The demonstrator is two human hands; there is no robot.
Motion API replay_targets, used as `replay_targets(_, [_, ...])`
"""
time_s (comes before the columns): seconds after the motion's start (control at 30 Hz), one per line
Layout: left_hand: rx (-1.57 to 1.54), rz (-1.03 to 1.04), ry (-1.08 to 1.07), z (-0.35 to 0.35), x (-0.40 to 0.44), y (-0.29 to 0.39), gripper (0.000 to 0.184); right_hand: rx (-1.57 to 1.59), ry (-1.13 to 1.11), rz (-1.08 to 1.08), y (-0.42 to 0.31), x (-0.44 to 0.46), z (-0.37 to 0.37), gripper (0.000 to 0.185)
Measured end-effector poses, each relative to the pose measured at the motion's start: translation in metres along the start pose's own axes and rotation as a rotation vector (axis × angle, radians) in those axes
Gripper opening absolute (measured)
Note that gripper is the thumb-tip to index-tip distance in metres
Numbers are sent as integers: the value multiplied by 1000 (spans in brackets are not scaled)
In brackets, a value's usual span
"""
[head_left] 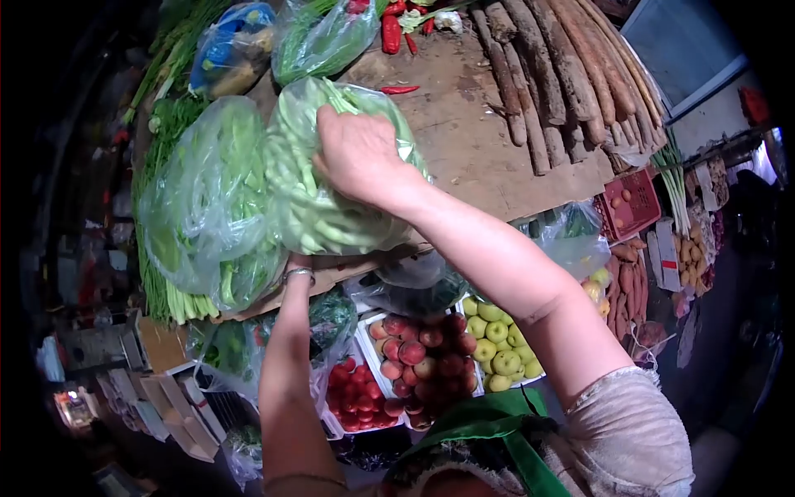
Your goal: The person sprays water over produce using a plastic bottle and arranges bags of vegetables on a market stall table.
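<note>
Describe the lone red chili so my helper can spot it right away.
Start at the brown cardboard on the table. Look just past the far edge of the bag of green pods. The red chili lies by itself, apart from the red peppers grouped farther back.

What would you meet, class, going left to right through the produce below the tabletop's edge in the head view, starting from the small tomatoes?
Small tomatoes → peaches → green apples → sweet potatoes → potatoes.

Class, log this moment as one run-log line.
right hand on bag of green pods | left hand mostly hidden below it | bag of leafy greens alongside | grip unclear
</note>
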State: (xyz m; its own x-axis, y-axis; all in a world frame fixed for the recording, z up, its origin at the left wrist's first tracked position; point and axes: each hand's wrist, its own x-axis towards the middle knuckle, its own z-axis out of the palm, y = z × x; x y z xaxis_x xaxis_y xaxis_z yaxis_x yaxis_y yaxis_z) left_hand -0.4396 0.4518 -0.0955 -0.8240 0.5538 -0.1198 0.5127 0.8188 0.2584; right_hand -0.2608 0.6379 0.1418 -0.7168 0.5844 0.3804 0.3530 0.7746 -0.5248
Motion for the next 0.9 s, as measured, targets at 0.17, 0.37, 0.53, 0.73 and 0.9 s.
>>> replay_targets(0.17, [16,-12,14,3,4,-4,52,329,-35,110,26,1,-13,26])
replay_targets(0.37, [14,-28,24,9,4,-12,51,945,298,98,60,29,-33,7])
replay_targets(0.53, [7,-38,35,8,5,-16,51,1055,463,-29,76,46,-82,4])
replay_targets(0.73, [19,-40,44,11,4,-22,50,631,615,-129,122,18,-126,7])
replay_targets(0.9, [28,-49,50,9,8,-23,49,669,352,189,177,-30,-125,22])
